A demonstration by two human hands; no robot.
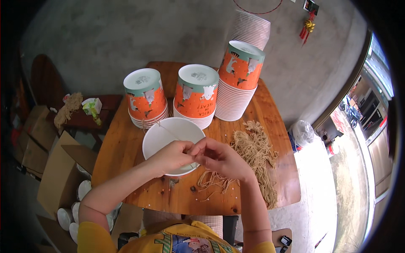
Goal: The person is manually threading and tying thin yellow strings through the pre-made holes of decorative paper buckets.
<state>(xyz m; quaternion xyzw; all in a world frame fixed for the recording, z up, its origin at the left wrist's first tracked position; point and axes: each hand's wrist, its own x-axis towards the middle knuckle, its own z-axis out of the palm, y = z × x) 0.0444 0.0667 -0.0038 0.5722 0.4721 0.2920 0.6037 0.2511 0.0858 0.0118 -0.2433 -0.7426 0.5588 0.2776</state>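
A white paper bucket [157, 141] sits mouth up near the middle of the wooden table. A thin strand of twine [168, 131] runs from its far rim across the opening to my fingers. My left hand [175, 155] is closed in a pinch on the twine over the bucket. Fingertips touching the left ones, my right hand [219, 158] is curled with thumb and forefinger together at the same strand. The exact grip between the fingertips is partly hidden. To the right of the bucket lies a loose pile of tan twine [255, 154], with strands trailing toward it.
Behind the bucket stand a left stack [147, 103], a middle stack [196, 101] and a taller right stack [238, 84] of upturned orange-printed buckets on the table [168, 198]. An open cardboard box [55, 181] with white round items is at left. More twine [71, 107] lies on a side bench.
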